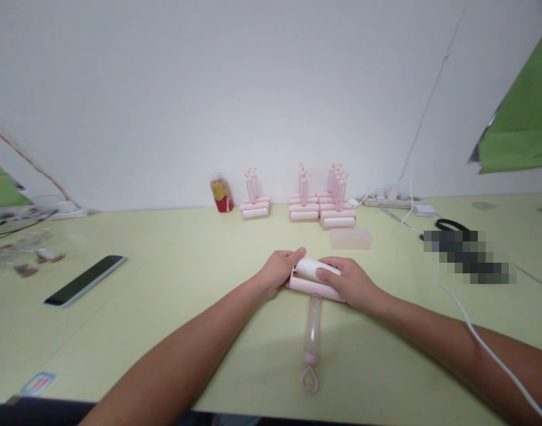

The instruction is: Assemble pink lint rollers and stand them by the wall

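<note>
A pink lint roller [313, 331] lies on the pale yellow table [164, 307], its clear handle pointing toward me and ending in a heart-shaped loop. My left hand [280, 270] grips the left end of the roller's head, fingers curled around it. My right hand [348, 282] is wrapped over the right side of the white roll [310, 268]. A translucent pink cover [351, 238] rests on the table just beyond my hands.
Several pink lint rollers [319, 204] stand stacked against the white wall, beside a red and yellow packet [222, 194]. A black phone [85, 280] lies at the left. A power strip [393, 200], white cables and a black corded object [451, 225] occupy the right.
</note>
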A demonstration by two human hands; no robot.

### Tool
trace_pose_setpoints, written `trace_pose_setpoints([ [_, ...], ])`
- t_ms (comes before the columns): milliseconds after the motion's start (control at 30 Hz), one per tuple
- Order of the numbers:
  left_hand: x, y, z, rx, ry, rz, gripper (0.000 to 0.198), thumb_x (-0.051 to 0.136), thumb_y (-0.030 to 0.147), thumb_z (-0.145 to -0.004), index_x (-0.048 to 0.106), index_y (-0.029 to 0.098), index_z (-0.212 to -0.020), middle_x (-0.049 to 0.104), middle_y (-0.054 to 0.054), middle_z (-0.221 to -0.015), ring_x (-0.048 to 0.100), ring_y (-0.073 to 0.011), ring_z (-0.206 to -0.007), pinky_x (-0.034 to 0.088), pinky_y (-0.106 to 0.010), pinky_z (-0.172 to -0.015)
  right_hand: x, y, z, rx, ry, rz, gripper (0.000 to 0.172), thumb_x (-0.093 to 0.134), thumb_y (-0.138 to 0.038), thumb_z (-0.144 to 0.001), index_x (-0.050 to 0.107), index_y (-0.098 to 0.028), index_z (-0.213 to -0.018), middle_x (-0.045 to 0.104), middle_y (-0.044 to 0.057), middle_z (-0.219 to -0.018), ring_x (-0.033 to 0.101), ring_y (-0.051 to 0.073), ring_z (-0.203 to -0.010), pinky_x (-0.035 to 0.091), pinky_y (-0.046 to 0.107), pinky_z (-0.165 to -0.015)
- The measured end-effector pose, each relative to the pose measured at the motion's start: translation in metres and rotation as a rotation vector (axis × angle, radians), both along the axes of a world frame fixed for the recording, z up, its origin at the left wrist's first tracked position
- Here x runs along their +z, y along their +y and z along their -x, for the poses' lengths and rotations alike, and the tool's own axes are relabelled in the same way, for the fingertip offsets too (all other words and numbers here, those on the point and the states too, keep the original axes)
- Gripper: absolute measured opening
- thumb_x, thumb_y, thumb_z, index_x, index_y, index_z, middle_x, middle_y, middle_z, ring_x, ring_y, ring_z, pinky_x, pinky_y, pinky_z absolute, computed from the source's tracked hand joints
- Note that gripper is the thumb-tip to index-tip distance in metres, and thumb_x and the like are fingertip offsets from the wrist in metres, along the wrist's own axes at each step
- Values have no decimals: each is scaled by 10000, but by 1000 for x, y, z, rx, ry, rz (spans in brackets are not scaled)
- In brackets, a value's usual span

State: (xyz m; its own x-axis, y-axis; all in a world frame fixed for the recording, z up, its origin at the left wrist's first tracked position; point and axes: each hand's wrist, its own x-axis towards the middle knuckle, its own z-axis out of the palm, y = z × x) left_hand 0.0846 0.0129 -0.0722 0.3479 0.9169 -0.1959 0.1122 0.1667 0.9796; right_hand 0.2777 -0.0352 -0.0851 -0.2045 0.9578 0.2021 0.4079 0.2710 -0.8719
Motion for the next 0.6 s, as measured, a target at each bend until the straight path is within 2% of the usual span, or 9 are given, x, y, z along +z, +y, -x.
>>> trace_pose_setpoints([
  [200,-10,3,2,56,28,-79,507,666,652,-739,510,171,-693,447,58,-524,368,-71,-428,264,-220,-427,-2,1,1,-66,-16,11,336,598,-431,-848,721,-170,-1020,741,69,-968,650,259,-875,457,351,-780],
  [367,-13,6,8,86,59,-146,420,683,555,-762,490,185,-715,487,55,-521,421,-83,-429,287,-210,-434,-6,1,-1,-95,54,37,348,602,-392,-830,684,-174,-1089,719,51,-972,619,219,-809,453,326,-733],
  [500,-13,9,10,103,70,-199,332,694,458,-773,508,182,-763,525,46,-538,479,-97,-455,322,-208,-454,-14,5,-7,-161,32,-34,422,656,-375,-787,638,-175,-1159,693,56,-1023,595,203,-805,455,328,-741],
  [600,-12,11,11,105,75,-239,296,713,413,-765,550,173,-823,569,33,-607,520,-99,-514,348,-204,-486,-19,9,-12,-154,50,-74,446,679,-349,-769,614,-181,-1177,679,56,-1032,598,204,-827,465,329,-752],
])
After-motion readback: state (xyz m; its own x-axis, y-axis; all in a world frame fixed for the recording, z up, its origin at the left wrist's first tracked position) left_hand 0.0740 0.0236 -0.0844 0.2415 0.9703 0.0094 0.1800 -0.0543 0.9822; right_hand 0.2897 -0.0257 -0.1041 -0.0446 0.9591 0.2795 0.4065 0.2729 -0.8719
